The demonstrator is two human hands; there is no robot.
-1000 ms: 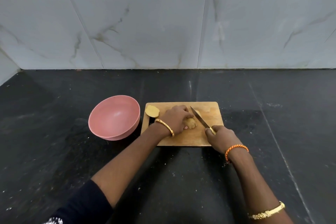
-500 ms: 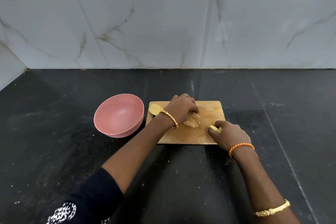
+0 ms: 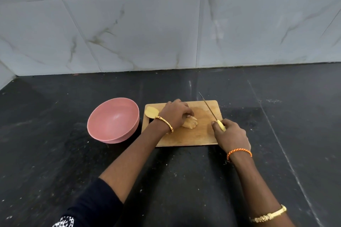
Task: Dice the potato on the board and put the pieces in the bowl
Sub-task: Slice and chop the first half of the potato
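Head view showed the potato (image 3: 190, 123) mid-board, partly cut, the left hand (image 3: 175, 114) curled over it with fingers (image 3: 188, 115) tucked, likely to steady it. 1 slice (image 3: 151, 112) lay at the board's (image 3: 191, 136) left edge, nearest the pink bowl (image 3: 113, 120) on the table (image 3: 55, 153). The right hand (image 3: 230, 136) gripped the knife (image 3: 210, 109), blade clear of the potato.

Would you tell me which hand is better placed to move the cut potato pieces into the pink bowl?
Left, probably. The left hand already rests on the potato pieces, on the side of the board nearest the bowl. The right hand holds the knife.
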